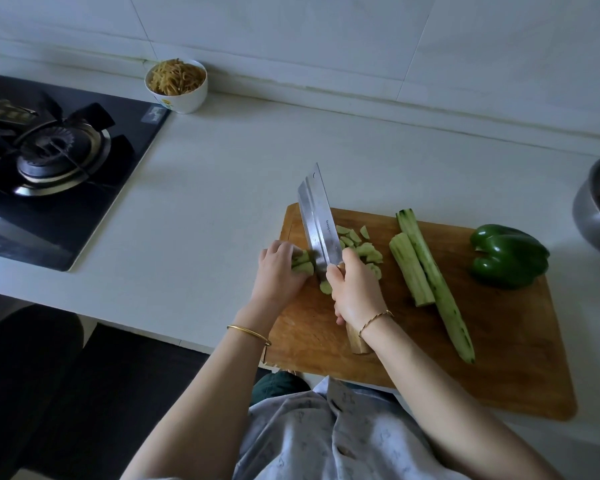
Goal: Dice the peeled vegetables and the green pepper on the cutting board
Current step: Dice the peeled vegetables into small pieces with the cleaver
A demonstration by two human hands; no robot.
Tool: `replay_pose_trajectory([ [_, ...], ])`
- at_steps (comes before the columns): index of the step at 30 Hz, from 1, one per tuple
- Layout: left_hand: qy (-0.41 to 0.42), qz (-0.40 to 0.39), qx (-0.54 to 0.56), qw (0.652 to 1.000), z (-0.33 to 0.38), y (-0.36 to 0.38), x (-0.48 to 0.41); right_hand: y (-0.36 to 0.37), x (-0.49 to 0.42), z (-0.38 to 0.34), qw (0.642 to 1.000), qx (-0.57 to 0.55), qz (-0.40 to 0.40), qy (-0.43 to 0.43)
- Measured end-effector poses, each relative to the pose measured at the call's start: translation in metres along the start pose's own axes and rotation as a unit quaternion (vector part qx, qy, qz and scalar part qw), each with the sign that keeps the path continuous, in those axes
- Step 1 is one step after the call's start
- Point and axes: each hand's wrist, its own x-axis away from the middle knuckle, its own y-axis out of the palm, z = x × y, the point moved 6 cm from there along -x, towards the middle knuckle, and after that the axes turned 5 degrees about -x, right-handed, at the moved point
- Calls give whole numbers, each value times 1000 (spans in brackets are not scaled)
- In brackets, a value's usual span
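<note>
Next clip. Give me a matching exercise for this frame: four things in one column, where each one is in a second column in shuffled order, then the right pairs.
Things
1. steel cleaver with a wooden handle
2. whole green bell pepper
3. white bowl of yellowish shreds
4. two long peeled pale green vegetable pieces

Places
a. on the counter by the wall, beside the black gas stove
b. uncut, at the right end of the wooden cutting board
c. gripped by the right hand
d. lying mid-board, no hand on them

Pairs: 1-c, 2-b, 3-a, 4-d
</note>
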Motion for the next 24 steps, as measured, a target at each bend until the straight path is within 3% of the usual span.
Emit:
replay_pose_trajectory([
  [11, -8, 16, 30, 999, -4, 0, -1, 0, 5, -1, 1000, -2, -26, -7],
  [20, -1, 14, 21, 1000, -4, 0, -2, 9, -2, -3, 998, 62, -28, -5],
  [24, -8, 8, 21, 1000, -5, 0, -1, 8, -4, 1, 1000, 15, -16, 4],
])
